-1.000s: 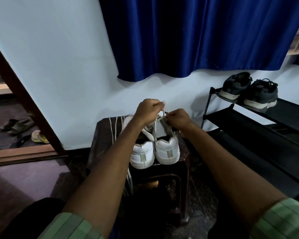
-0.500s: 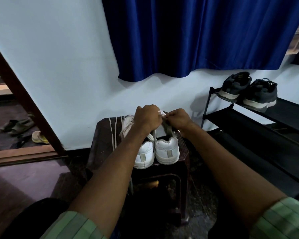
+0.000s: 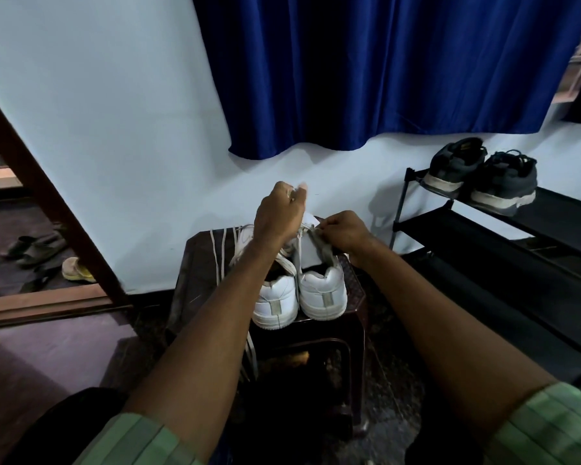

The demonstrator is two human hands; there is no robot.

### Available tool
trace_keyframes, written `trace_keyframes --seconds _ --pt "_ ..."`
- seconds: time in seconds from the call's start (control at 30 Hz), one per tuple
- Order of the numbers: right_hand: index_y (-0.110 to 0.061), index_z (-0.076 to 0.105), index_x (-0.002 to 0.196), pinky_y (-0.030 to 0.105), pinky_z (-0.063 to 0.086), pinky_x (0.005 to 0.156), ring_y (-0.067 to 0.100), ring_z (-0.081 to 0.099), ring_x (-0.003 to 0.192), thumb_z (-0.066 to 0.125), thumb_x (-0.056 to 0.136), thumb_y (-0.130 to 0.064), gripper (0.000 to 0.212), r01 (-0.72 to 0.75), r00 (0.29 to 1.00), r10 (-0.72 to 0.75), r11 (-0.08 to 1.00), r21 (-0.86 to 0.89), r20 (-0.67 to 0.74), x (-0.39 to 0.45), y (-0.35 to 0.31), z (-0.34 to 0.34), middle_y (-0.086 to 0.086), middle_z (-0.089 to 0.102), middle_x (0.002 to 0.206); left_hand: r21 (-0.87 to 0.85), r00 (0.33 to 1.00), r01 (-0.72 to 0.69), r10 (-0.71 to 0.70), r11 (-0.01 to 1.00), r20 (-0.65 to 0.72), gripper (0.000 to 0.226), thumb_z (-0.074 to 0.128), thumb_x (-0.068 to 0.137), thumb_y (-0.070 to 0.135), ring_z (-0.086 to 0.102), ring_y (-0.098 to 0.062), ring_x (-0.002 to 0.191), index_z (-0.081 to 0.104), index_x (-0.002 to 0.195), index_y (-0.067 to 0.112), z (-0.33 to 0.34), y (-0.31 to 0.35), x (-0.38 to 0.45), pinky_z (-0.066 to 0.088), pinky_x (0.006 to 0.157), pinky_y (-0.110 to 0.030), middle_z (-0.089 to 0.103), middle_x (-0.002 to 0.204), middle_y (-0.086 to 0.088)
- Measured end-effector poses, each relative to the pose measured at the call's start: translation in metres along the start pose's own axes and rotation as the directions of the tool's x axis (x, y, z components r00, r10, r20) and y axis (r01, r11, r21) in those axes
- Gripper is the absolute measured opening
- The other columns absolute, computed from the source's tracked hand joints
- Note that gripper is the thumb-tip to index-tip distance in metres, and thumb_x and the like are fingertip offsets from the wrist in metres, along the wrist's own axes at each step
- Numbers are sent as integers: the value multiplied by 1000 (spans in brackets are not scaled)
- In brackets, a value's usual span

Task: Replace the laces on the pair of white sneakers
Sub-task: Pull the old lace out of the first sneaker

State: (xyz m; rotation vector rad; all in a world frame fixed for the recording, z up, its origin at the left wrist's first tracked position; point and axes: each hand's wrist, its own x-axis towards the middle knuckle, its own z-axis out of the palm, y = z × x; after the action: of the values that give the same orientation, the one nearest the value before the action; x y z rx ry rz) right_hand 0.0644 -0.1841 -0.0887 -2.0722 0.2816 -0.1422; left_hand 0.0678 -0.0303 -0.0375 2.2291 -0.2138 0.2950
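Pair of white sneakers (image 3: 322, 292) heels-first on dark stool (image 3: 195, 263). Left hand (image 3: 277, 213) raised, pinching white lace (image 3: 299, 243); right hand (image 3: 344, 229) gripping right sneaker's tongue area, fingers curled.

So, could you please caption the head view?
Left hand pulls a lace up from the right white sneaker; right hand pinches it.

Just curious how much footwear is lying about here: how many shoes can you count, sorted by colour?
White sneakers on the stool: 2, the left one and the right one.
Dark shoes on the black rack: 2, one beside the other.
Dark sandals past the doorway: at least 2, too dim to count surely.
Yellow-soled slipper: 1.
Total: at least 7.
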Motion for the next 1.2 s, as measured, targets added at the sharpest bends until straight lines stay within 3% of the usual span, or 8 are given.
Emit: trace_keyframes --seconds 0.23,0.5,0.63,0.77,0.87,0.97,1.1,1.2 --pt "-5 80 78 32 51 64 16 60 62 77 84 -16 13 4 1000 -4 999 38 -8 -2 -1 0 6 68 67 600 959 -284 220 748 180 36 73 90 46 66 -31 110 68 115 22 3 -9 -3 40 97 -37 73 113 -7" --pt "-1 79 81 33 48 63 17 58 63 69 82 -9 13 -15 1000 15 1000 19 -22 -4 -3 -1 8 65 68 569 923 -231 362 789 -127 18 58 103 33 69 -29 90 66 98 18 5 -17 1 34 88 -40 76 94 -5" --pt "-3 80 80 30 45 63 12 53 58 71 84 -11 12 -21 999 21 1000 3 -28 -2 -2 0 4 63 65 -126 987 -80 61 989 -148 30 48 106 36 59 -18 105 67 85 27 -1 -1 6 38 93 -38 69 107 2" --pt "-3 80 85 31 46 67 16 60 72 73 86 -11 11 0 999 -1 1000 -12 -32 -4 -1 -1 2 65 68 -643 987 151 -83 750 136 38 34 114 37 63 -9 58 52 92 13 -11 9 2 48 60 -23 66 70 2" --pt "-18 79 102 25 48 79 10 62 85 73 84 -10 20 126 990 -131 987 -101 -45 -11 -8 -3 -8 68 84 -452 982 173 -120 875 145 37 38 111 41 50 -15 52 47 85 17 -9 4 6 39 61 -30 48 63 3" --pt "-31 78 104 30 53 84 15 67 90 69 80 -9 34 282 953 -302 925 -254 -40 -22 -17 -5 -4 74 96 -218 980 200 -193 955 55 35 41 109 37 65 -33 105 48 125 7 -6 -5 7 44 90 -40 64 108 -9" --pt "-29 79 95 38 54 78 30 65 94 70 77 -12 26 417 897 -435 770 -484 81 -26 -21 -4 5 66 103 371 991 -20 67 928 -112 43 64 98 27 48 -33 129 47 135 13 -10 -19 0 34 106 -48 52 138 -12" --pt "-23 79 99 39 55 77 31 65 93 74 77 -17 23 482 868 -470 722 -496 159 -24 -20 -5 6 64 104 358 990 -122 140 926 -24 63 80 85 33 48 -27 127 48 136 18 -12 -22 3 40 104 -45 49 137 -9"
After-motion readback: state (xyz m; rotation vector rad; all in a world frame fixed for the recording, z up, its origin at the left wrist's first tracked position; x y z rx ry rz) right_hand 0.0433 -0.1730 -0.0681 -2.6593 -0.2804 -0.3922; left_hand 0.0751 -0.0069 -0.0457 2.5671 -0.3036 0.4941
